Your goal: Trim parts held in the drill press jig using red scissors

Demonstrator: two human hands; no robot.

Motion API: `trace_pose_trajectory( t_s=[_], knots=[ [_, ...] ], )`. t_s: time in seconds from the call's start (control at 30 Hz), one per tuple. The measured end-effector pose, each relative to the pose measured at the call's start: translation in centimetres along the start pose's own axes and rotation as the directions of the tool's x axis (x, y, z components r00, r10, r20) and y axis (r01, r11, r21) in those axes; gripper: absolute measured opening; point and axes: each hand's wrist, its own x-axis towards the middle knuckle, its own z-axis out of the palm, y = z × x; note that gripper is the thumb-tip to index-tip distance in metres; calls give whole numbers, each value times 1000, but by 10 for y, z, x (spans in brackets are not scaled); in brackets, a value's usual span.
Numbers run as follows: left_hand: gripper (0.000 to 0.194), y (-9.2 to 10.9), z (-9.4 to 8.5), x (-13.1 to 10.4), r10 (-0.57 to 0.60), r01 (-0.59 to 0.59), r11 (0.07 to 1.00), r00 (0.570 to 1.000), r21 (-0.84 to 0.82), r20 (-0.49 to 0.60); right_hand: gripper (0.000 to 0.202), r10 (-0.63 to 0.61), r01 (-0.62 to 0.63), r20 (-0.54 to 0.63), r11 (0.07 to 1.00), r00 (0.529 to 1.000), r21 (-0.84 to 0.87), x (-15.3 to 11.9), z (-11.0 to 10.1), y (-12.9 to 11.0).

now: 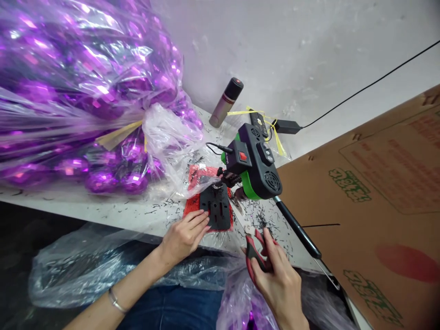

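Note:
My right hand (280,279) grips a pair of cutting pliers (252,256) with red and black handles, near the table's front edge. The pliers' metal jaws point away from me, close to scattered black clippings. My left hand (184,236) lies with fingers stretched out, their tips touching the near left edge of a black slotted base plate (216,211). That plate rests on a red mat (192,204). Above it stands a small black and green machine (256,160) with a red switch, its lower end partly hidden by its own body.
Large clear bags of shiny purple balls (79,105) fill the left. A grey bottle with a black cap (227,103) stands by the wall. A black adapter (287,127) trails a cord. On the right are a black rod (299,229) and a cardboard box (364,229).

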Motion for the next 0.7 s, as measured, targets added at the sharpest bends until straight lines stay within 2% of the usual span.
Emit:
trace_pose_trajectory(
  t_s=[0.7],
  knots=[
    [18, 1, 1, -2, -10, 10, 1000, 1000, 11, -3, 60, 19, -19, 16, 1000, 1000, 4, -6, -4, 3]
  ],
)
